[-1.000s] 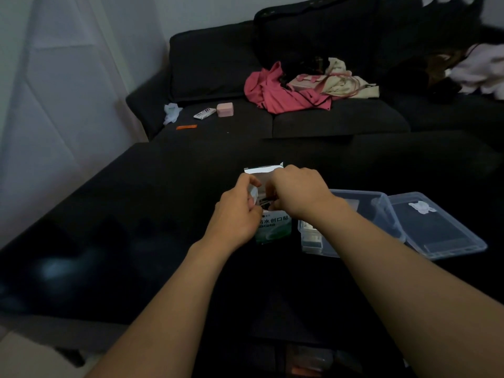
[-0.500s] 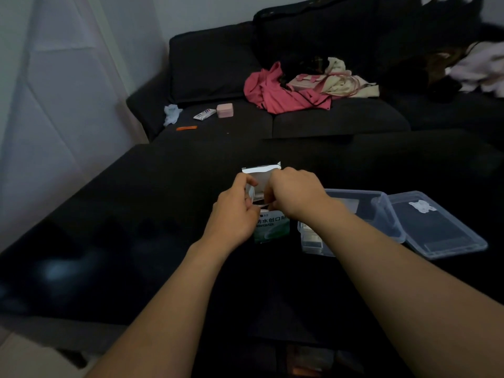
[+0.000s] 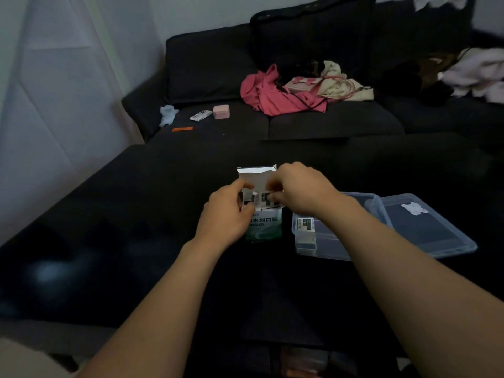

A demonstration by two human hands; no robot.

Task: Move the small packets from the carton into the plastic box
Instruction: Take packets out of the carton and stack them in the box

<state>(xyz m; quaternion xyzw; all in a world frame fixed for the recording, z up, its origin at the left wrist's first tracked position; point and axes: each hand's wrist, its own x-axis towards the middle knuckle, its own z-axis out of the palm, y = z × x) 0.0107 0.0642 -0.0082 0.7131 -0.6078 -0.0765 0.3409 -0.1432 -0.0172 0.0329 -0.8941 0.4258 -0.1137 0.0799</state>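
Packets [image 3: 266, 201], black-and-white, upright in green-white carton [image 3: 266, 226], right fingers [image 3: 272, 198] pinching one

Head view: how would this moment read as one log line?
left hand: steadies carton | right hand: fingers at packets | plastic box: open

We see a dark glossy table [image 3: 136, 255]. On it the carton [image 3: 266, 227] stands upright, the plastic box [image 3: 335, 251] just right of the carton, its lid [image 3: 425, 227] beyond
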